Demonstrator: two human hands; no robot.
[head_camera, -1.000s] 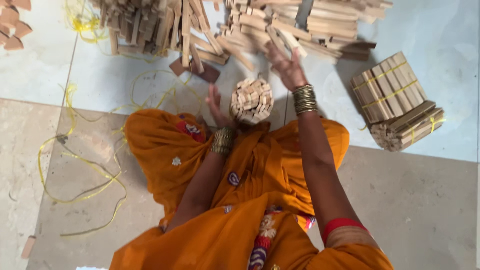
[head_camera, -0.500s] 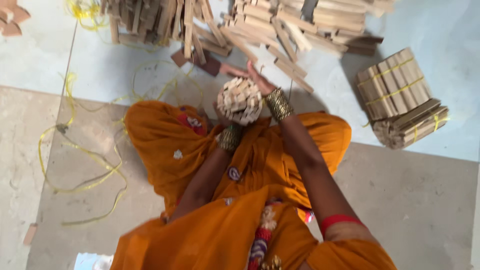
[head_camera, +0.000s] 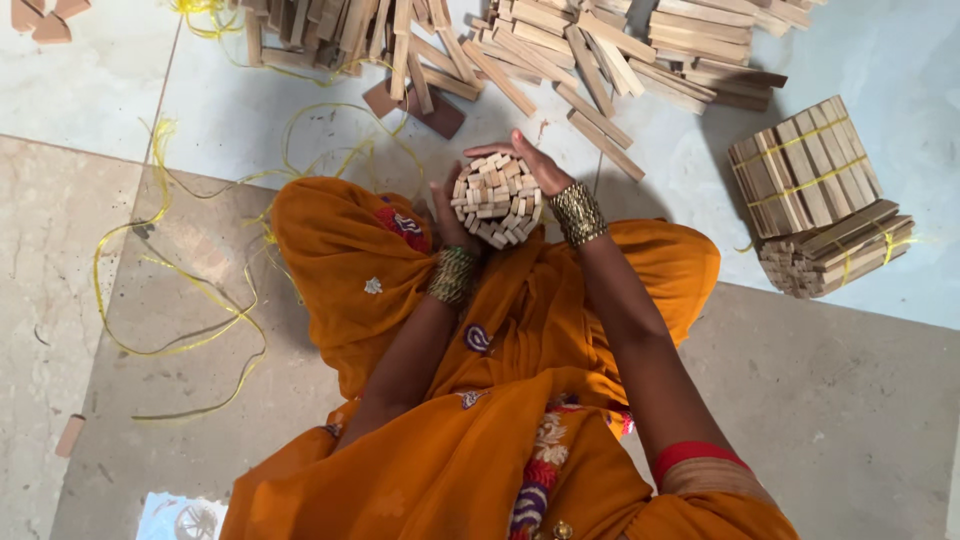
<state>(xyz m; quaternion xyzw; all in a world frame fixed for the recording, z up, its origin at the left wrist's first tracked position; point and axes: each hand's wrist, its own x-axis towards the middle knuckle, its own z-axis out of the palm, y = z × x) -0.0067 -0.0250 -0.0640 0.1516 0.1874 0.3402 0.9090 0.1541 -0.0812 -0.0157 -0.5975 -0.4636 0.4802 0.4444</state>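
Observation:
A round bundle of short wooden sticks (head_camera: 497, 198) stands on end between my knees, its cut ends facing up. My left hand (head_camera: 447, 222) presses against its left side. My right hand (head_camera: 528, 162) curls over its top right edge, fingers closed around the sticks. Both wrists carry stacked metal bangles. My lap and knees are covered in orange cloth (head_camera: 480, 350). A heap of loose wooden sticks (head_camera: 540, 40) lies on the floor just beyond the bundle.
Two bundles of sticks tied with yellow string (head_camera: 815, 195) sit on the floor at the right. Loose yellow string (head_camera: 175, 270) trails over the floor at the left. Small brown blocks (head_camera: 45, 18) lie at the top left corner.
My right hand has come back from the loose heap onto the bundle's top right. The bundle sits lower and closer between my knees.

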